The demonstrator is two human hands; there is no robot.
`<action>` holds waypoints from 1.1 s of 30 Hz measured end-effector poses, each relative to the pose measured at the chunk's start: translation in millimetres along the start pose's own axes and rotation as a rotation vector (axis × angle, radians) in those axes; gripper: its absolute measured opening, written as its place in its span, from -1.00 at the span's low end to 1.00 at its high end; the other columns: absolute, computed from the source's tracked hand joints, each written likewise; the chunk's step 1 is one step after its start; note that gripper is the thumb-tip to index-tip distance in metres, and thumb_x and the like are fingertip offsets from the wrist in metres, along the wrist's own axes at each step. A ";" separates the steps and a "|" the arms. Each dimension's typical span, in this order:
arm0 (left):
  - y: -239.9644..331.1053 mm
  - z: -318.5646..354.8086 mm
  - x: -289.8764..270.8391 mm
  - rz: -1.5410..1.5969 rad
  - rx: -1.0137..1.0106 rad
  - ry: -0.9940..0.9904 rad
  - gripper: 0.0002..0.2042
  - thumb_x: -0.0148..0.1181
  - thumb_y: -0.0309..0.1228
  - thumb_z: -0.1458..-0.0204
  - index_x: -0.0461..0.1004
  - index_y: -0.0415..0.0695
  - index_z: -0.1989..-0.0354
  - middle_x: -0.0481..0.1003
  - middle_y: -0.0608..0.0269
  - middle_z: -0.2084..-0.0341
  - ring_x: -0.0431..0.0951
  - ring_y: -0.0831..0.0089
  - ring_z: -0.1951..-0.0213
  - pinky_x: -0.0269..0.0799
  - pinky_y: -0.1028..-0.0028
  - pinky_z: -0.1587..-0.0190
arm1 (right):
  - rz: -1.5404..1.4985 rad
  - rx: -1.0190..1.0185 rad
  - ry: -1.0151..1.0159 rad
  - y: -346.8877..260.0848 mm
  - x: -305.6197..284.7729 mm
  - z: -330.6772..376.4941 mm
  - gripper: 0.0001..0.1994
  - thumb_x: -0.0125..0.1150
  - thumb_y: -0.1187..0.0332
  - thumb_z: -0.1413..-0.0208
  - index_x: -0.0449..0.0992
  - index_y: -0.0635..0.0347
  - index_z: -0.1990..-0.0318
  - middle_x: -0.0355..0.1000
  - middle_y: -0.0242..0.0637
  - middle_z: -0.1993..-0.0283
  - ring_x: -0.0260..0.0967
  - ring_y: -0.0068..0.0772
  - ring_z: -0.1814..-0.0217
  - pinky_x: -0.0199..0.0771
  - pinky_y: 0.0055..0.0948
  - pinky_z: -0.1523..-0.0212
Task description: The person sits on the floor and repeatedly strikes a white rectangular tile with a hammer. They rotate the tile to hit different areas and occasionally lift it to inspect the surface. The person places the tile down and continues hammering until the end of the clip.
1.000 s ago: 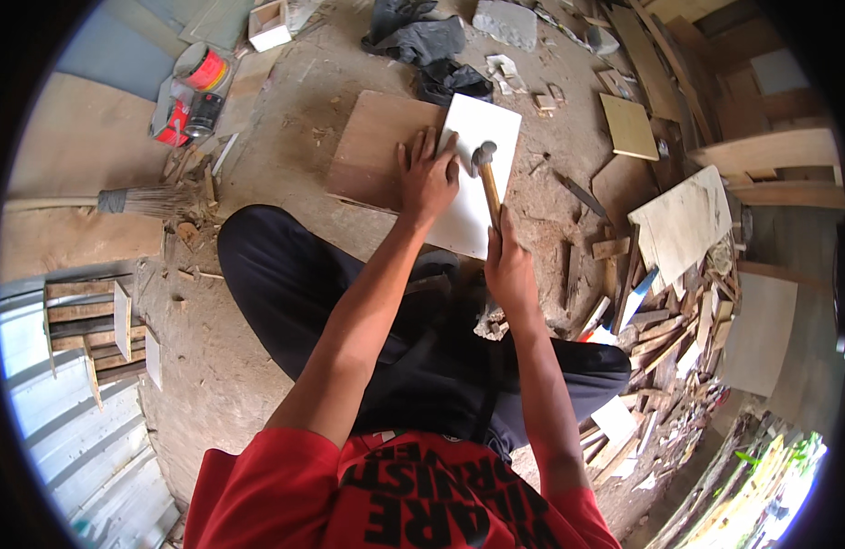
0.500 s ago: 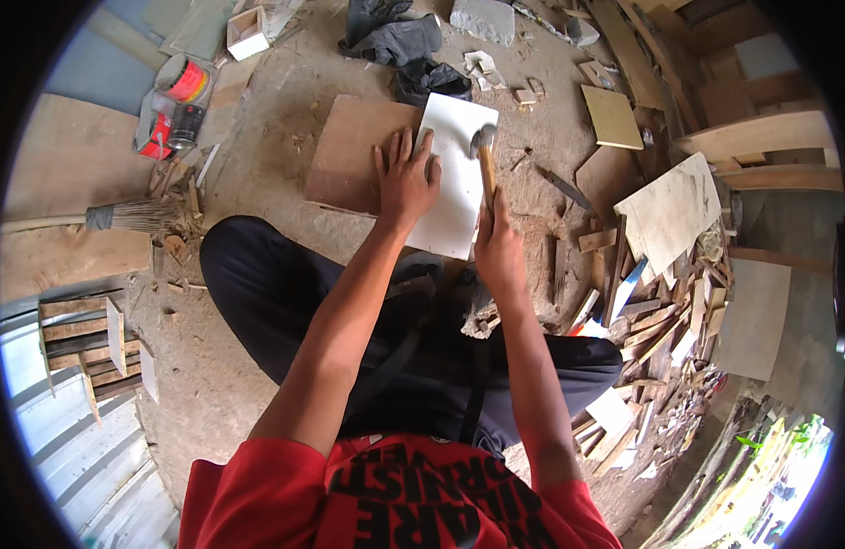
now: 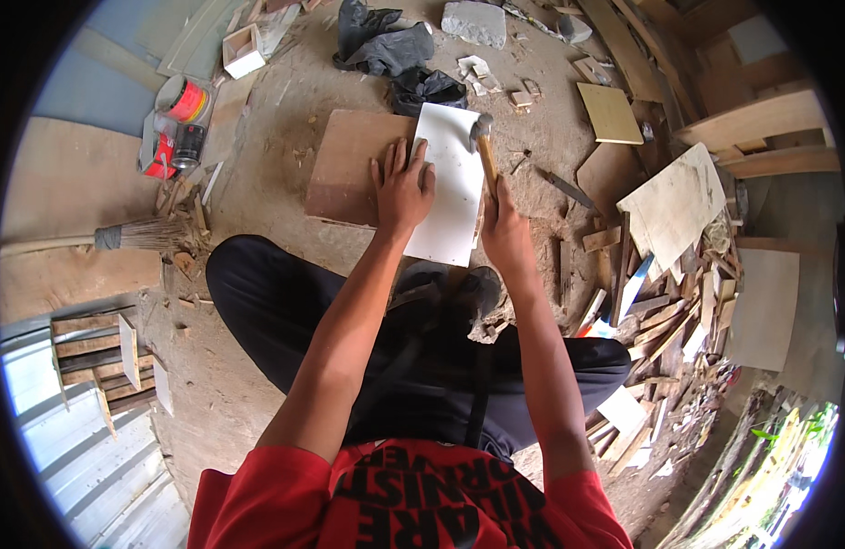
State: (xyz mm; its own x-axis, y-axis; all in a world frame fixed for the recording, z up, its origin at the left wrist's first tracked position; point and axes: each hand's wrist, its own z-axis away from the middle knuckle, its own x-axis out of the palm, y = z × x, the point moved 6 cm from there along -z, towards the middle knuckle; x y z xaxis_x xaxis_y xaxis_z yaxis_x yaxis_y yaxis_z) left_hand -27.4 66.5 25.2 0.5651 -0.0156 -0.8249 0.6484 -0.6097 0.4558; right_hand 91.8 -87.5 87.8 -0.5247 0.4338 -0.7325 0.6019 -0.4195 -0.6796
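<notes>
A white rectangular panel [image 3: 452, 201] stands or lies against a brown wooden board [image 3: 349, 169] in front of my crossed legs. My left hand [image 3: 405, 190] rests flat with fingers spread, across the brown board and the panel's left edge. In my right hand [image 3: 506, 229] is a claw hammer [image 3: 490, 167], gripped by its wooden handle. Its metal head is over or beside the panel's far right edge; whether it touches the panel I cannot tell. Small dark dots show along the panel's right side.
Black plastic bags [image 3: 386, 50] lie beyond the boards. A handsaw [image 3: 569, 189] is on the dirt floor to the right, near a heap of wood scraps [image 3: 665, 320]. Paint cans [image 3: 182, 99] and a stick broom [image 3: 143, 235] are at left. A concrete block [image 3: 474, 23] sits far ahead.
The hammer head has shifted slightly away from me relative to the white panel, with my right hand. My left hand keeps its place on the boards. The whole view has tilted a little.
</notes>
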 end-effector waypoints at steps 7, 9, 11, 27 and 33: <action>-1.7 -0.9 3.9 -0.002 0.007 -0.012 -0.52 0.02 -0.17 -0.24 0.34 0.10 -0.35 0.25 -0.03 -0.35 0.15 0.03 -0.41 -0.20 -0.17 -0.43 | 0.021 0.032 -0.001 3.4 5.3 -19.2 -0.53 -0.02 0.26 -0.36 0.21 0.21 -0.36 0.49 0.37 0.33 0.48 0.43 0.26 0.54 0.19 0.30; -3.4 0.1 2.0 -0.007 -0.007 -0.029 -0.52 -0.01 -0.16 -0.27 0.31 0.12 -0.37 0.22 -0.01 -0.37 0.12 0.05 -0.43 -0.19 -0.18 -0.43 | -0.032 0.002 0.002 3.9 -0.4 13.4 -0.51 -0.01 0.31 -0.35 0.16 0.24 -0.37 0.49 0.35 0.34 0.47 0.46 0.29 0.52 0.20 0.28; -0.1 -0.8 0.5 -0.026 -0.023 -0.049 -0.52 -0.02 -0.16 -0.28 0.31 0.13 -0.37 0.21 -0.01 -0.38 0.11 0.07 -0.43 -0.19 -0.17 -0.43 | -0.089 0.018 -0.009 6.6 -6.6 48.8 -0.50 -0.01 0.34 -0.35 0.13 0.26 -0.38 0.50 0.35 0.32 0.46 0.47 0.28 0.52 0.21 0.26; -9.6 0.2 8.5 -0.014 -0.060 0.083 -0.53 -0.05 -0.20 -0.29 0.30 -0.02 -0.36 0.29 -0.08 -0.32 0.19 0.06 -0.40 -0.10 -0.10 -0.44 | -0.089 -0.095 0.100 -10.8 -10.0 84.9 -0.55 0.03 0.46 -0.30 0.22 0.37 -0.31 0.48 0.37 0.22 0.46 0.41 0.16 0.52 0.11 0.24; -5.3 -0.3 6.6 0.007 -0.060 0.074 -0.53 -0.03 -0.21 -0.27 0.32 0.01 -0.35 0.28 -0.09 -0.32 0.18 0.03 -0.40 -0.09 -0.10 -0.43 | -0.106 -0.055 0.076 -12.6 1.9 61.4 -0.55 0.02 0.44 -0.31 0.21 0.34 -0.32 0.49 0.36 0.24 0.47 0.40 0.19 0.52 0.13 0.27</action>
State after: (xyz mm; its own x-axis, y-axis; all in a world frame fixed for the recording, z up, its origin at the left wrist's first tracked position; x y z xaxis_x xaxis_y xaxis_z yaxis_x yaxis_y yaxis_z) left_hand -26.9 69.8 17.4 0.6046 0.0406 -0.7955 0.6726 -0.5611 0.4825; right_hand 46.2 -130.4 92.5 -0.5413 0.5331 -0.6503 0.5787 -0.3248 -0.7480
